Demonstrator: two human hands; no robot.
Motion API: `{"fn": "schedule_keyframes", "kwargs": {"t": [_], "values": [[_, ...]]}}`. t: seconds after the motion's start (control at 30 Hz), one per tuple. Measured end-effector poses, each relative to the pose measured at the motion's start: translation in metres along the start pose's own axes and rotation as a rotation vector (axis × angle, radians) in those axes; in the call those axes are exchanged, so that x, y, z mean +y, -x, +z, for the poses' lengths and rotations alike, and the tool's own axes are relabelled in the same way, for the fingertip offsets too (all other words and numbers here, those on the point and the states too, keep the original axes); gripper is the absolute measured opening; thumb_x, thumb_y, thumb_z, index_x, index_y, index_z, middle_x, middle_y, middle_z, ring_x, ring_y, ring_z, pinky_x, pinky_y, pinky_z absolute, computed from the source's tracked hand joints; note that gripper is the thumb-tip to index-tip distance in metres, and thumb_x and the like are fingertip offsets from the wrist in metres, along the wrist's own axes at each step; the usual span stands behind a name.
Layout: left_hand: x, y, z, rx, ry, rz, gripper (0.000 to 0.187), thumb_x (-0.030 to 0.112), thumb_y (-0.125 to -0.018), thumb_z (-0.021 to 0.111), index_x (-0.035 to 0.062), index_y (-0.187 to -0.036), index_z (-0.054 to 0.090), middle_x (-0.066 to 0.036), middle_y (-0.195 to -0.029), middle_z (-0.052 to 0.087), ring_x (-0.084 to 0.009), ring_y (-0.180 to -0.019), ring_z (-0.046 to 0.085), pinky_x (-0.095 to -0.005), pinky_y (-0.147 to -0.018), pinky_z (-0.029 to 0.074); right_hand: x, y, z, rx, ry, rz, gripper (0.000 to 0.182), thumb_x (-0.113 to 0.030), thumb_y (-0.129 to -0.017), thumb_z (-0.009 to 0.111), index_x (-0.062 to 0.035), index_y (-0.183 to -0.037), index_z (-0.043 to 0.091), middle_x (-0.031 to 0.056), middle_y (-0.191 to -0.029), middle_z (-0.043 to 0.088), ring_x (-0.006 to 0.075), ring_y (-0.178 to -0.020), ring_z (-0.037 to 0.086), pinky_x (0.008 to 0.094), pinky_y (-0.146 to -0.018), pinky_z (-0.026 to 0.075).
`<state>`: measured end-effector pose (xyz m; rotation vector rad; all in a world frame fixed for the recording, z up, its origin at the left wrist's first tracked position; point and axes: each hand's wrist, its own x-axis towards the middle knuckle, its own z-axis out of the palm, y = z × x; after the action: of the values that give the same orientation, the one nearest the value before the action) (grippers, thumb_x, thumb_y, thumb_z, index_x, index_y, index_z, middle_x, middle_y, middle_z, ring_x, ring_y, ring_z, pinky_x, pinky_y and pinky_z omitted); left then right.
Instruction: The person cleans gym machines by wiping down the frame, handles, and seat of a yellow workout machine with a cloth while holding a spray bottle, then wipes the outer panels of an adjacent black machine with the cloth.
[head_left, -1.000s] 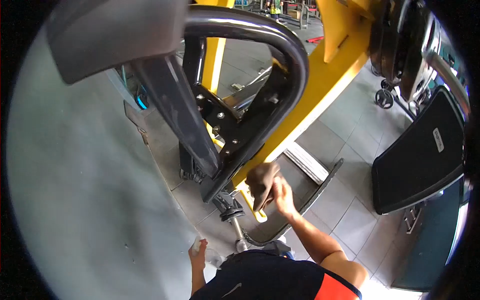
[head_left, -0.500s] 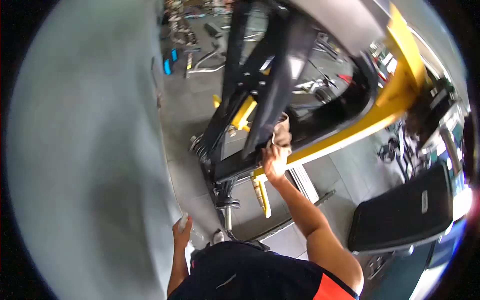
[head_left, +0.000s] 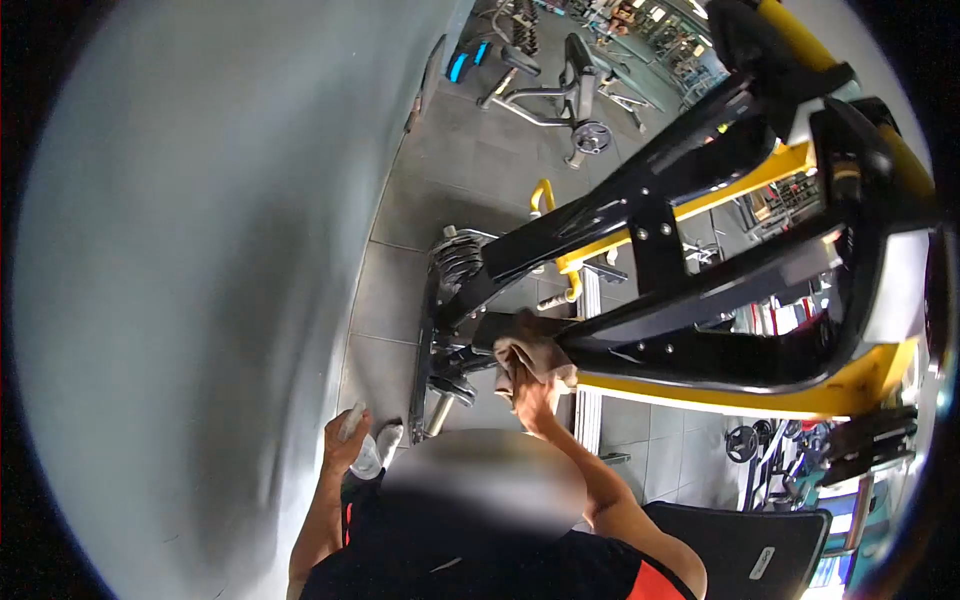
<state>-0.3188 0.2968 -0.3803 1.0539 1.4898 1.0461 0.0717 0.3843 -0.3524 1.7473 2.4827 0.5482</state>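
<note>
My right hand (head_left: 536,405) is closed on a crumpled brown cloth (head_left: 541,358). The cloth lies against the lower end of a black beam of a gym machine (head_left: 690,305), close to its yellow lever arm (head_left: 720,396). Low beside the wall, my left hand (head_left: 338,447) grips the white top of a spray bottle (head_left: 367,461), whose clear body hangs below the fingers. Part of the cloth hides my right fingertips.
A grey wall (head_left: 200,300) runs along my left. Black plates (head_left: 458,258) sit on the machine's near-left end. A padded backrest (head_left: 745,545) stands at lower right. Farther back are a bench (head_left: 580,75) and other gym equipment on the tiled floor.
My view has turned and shifted, so the machine now appears lower and farther right. My right hand and the cloth are still at the frame. The left hand still holds the bottle.
</note>
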Motion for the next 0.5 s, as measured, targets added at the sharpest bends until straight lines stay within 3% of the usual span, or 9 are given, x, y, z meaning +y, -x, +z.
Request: {"fn": "schedule_keyframes", "kwargs": {"t": [0.07, 0.13, 0.2, 0.27, 0.37, 0.4, 0.43, 0.5], "values": [[-0.005, 0.003, 0.001, 0.041, 0.032, 0.018, 0.017, 0.016, -0.092, 0.069, 0.0009, -0.100, 0.070, -0.002, -0.076, 0.066, -0.0065, -0.070, 0.059, -0.0240, -0.062, 0.047, 0.014, -0.054, 0.039, -0.165, -0.195, 0.085, 0.045, -0.034, -0.094, 0.053, -0.0067, -0.129, 0.057, 0.0213, -0.134, 0.053, 0.0395, -0.127, 0.046, 0.0596, -0.107, 0.033], [-0.007, 0.002, -0.004, 0.018, -0.050, -0.001, 0.017, 0.016, -0.091, 0.069, 0.0011, -0.099, 0.070, -0.002, -0.076, 0.067, -0.0069, -0.070, 0.059, -0.0245, -0.062, 0.047, 0.005, -0.107, 0.055, -0.248, -0.120, 0.081, 0.046, -0.039, -0.093, 0.054, -0.0091, -0.127, 0.060, 0.0202, -0.135, 0.051, 0.0414, -0.125, 0.047, 0.0613, -0.106, 0.033], [-0.008, 0.007, -0.002, 0.001, -0.106, -0.015, 0.017, 0.016, -0.091, 0.070, 0.0014, -0.099, 0.070, -0.003, -0.076, 0.067, -0.0069, -0.070, 0.059, -0.0251, -0.062, 0.047, 0.000, -0.156, 0.090, -0.539, -0.060, 0.116, 0.044, -0.040, -0.088, 0.061, -0.0127, -0.122, 0.065, 0.0200, -0.138, 0.050, 0.0399, -0.127, 0.047, 0.0614, -0.105, 0.035], [-0.003, 0.008, -0.003, -0.024, -0.154, -0.006, 0.016, 0.016, -0.091, 0.070, 0.0018, -0.099, 0.070, -0.003, -0.076, 0.066, -0.0066, -0.070, 0.058, -0.0257, -0.062, 0.047, -0.020, -0.147, 0.163, -0.559, -0.043, -0.075, 0.048, -0.036, -0.084, 0.064, -0.0121, -0.126, 0.063, 0.0203, -0.142, 0.048, 0.0390, -0.130, 0.047, 0.0592, -0.107, 0.035], [-0.024, -0.003, -0.006, -0.046, -0.140, -0.117, 0.021, 0.023, -0.092, 0.068, 0.0020, -0.098, 0.070, -0.001, -0.078, 0.067, -0.0076, -0.070, 0.057, -0.0276, -0.062, 0.047, -0.034, -0.139, 0.106, -0.793, -0.192, -0.061, 0.067, -0.023, -0.080, 0.063, -0.0052, -0.142, 0.048, 0.0201, -0.150, 0.041, 0.0387, -0.134, 0.044, 0.0457, -0.113, 0.034], [-0.026, -0.010, -0.005, -0.061, -0.119, -0.156, 0.023, 0.024, -0.093, 0.068, 0.0019, -0.098, 0.070, -0.001, -0.079, 0.067, -0.0076, -0.070, 0.057, -0.0276, -0.063, 0.047, -0.029, -0.113, 0.128, -0.583, -0.194, -0.097, 0.067, -0.024, -0.080, 0.063, -0.0049, -0.142, 0.047, 0.0199, -0.148, 0.042, 0.0353, -0.133, 0.044, 0.0420, -0.113, 0.034], [-0.022, -0.019, -0.003, -0.031, -0.137, -0.095, 0.025, 0.026, -0.093, 0.067, 0.0020, -0.098, 0.071, 0.001, -0.080, 0.065, -0.0082, -0.073, 0.056, -0.0277, -0.065, 0.046, -0.033, -0.088, 0.140, -0.553, -0.231, -0.051, 0.064, -0.023, -0.083, 0.059, -0.0050, -0.142, 0.045, 0.0198, -0.144, 0.045, 0.0335, -0.131, 0.045, 0.0421, -0.112, 0.035], [-0.033, -0.037, 0.002, 0.041, -0.015, -0.123, 0.033, 0.028, -0.090, 0.071, -0.0020, -0.104, 0.070, -0.003, -0.090, 0.067, -0.0122, -0.081, 0.059, -0.0299, -0.074, 0.048, -0.007, -0.055, 0.079, -0.227, -0.118, -0.022, 0.057, -0.021, -0.086, 0.054, -0.0039, -0.140, 0.045, 0.0187, -0.137, 0.049, 0.0313, -0.128, 0.046, 0.0434, -0.110, 0.036]]}}
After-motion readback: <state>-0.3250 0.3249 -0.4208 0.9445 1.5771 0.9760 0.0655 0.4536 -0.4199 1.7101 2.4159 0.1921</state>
